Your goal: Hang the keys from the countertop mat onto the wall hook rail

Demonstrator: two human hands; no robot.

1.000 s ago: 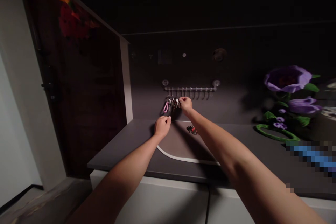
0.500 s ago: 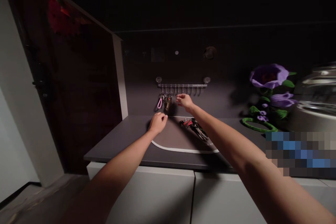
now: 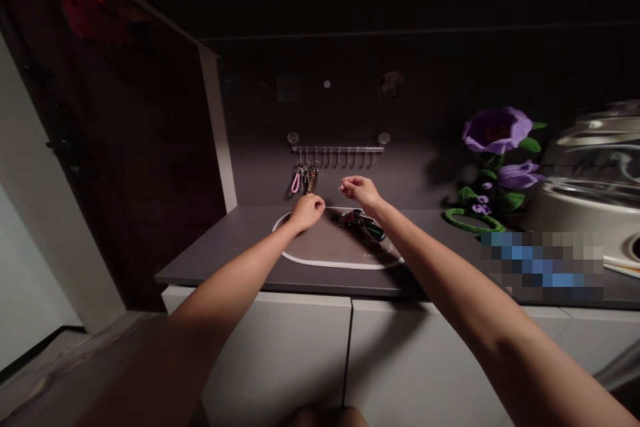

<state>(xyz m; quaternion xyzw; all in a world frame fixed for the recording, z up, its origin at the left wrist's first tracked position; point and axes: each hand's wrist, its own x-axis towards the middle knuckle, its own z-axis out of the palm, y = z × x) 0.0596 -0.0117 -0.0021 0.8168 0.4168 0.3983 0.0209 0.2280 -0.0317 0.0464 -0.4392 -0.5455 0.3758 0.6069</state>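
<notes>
My left hand (image 3: 307, 212) is over the left part of a brown mat (image 3: 310, 250) with a white rim. Its fingers are curled in, and what they hold, if anything, is hidden. Over the back of the mat my right hand (image 3: 361, 191) points left, fingers loosely bent and nothing visible between them. Below it lies a pile of keys (image 3: 363, 225) with dark and red parts. A clear hook rail (image 3: 340, 149) is fixed to the wall. From its left hooks hang several keys (image 3: 305, 173), a pink loop (image 3: 295, 181) and a brown key tag (image 3: 312, 180).
Purple artificial flowers (image 3: 497, 130) with a green ring base (image 3: 473, 221) stand on the right of the dark counter (image 3: 200, 247). Beyond them is a cream appliance (image 3: 580, 203) with a clear top. White cabinet doors (image 3: 280, 347) are below, and a dark door (image 3: 145, 147) is at left.
My right hand has come away from the hook rail, down toward the pile of keys. My left hand is now closer to the hanging brown tag. The camera view has tilted down and shifted.
</notes>
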